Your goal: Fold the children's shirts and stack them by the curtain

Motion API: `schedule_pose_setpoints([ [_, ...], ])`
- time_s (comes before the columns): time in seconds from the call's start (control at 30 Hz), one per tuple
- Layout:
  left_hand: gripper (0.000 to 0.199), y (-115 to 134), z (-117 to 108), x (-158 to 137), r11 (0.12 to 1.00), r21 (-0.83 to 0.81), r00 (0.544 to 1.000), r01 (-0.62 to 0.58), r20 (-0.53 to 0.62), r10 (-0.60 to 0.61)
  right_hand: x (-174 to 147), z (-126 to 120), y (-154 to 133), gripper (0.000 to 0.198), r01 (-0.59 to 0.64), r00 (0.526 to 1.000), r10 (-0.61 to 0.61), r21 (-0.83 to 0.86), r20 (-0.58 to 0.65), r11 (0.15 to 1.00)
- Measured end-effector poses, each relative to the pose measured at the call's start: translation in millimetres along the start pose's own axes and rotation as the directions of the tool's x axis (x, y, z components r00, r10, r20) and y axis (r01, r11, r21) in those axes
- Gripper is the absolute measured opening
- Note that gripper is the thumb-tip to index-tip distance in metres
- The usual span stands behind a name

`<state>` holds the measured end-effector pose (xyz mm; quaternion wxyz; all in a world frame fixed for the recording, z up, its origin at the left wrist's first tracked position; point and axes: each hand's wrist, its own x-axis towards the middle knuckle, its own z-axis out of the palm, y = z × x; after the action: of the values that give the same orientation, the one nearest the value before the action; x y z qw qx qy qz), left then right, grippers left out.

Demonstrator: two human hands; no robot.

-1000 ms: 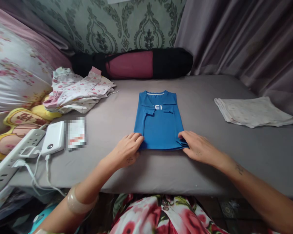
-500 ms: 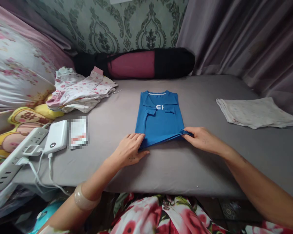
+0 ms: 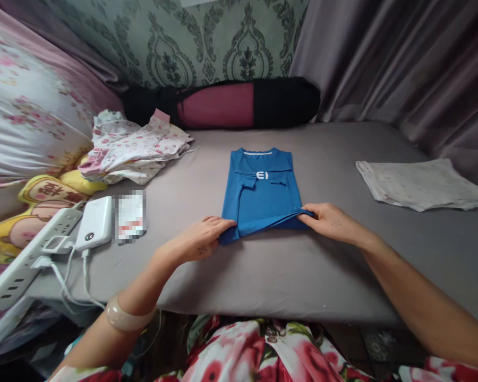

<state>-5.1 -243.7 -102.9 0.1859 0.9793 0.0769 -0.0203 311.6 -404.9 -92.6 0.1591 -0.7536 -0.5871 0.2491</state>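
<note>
A blue T-shirt (image 3: 265, 196) lies partly folded on the grey bed-like surface, its collar at the far side and some white lettering showing between the folds. Both sleeves are turned inward across it. My right hand (image 3: 329, 220) pinches the near right corner of the hem, lifting it a little. At the near left corner, my left hand (image 3: 203, 236) has its fingers closed over the shirt's edge; the thumb is hidden from view. The near edge runs slantwise between the two hands.
Crumpled patterned clothes (image 3: 135, 148) lie at the left. Nearby are a power strip (image 3: 35, 254), a white power bank (image 3: 95, 223) with cables, and a plush toy (image 3: 35, 212). Folded white cloth (image 3: 418, 183) rests at the right; a black-and-maroon bag (image 3: 219, 106) lines the wall.
My left hand has shifted slightly left, and its thumb has gone from spread out to hidden. The near left corner of the shirt shows more. My right hand keeps its pinch.
</note>
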Motion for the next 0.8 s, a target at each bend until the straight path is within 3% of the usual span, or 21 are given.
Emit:
schedule_pose_setpoints([
  [0.13, 0.045, -5, 2, 5, 0.996, -0.052, 0.995, 0.072, -0.061, -0.075, 2, 0, 3, 0.035, 0.010, 1.000, -0.010, 0.020, 0.011, 1.000],
  [0.27, 0.031, -2, 3, 8, 0.955, -0.238, 0.957, 0.177, -0.184, -0.223, 3, 0, 6, 0.037, 0.008, 1.000, -0.009, 0.043, 0.025, 0.999],
  [0.5, 0.036, -8, 12, 22, 0.834, -0.487, 0.858, 0.260, -0.280, -0.431, 3, 0, 8, 0.038, -0.018, 1.000, 0.016, 0.112, 0.020, 0.994],
  [0.7, 0.037, -15, 22, 39, 0.621, -0.727, 0.756, 0.293, -0.221, -0.616, 6, 3, 7, 0.038, -0.054, 0.998, 0.056, 0.120, -0.010, 0.991],
  [0.8, 0.038, -16, 23, 45, 0.590, -0.736, 0.710, 0.333, -0.216, -0.670, 8, 7, 9, 0.038, -0.068, 0.996, 0.072, 0.102, -0.043, 0.993],
])
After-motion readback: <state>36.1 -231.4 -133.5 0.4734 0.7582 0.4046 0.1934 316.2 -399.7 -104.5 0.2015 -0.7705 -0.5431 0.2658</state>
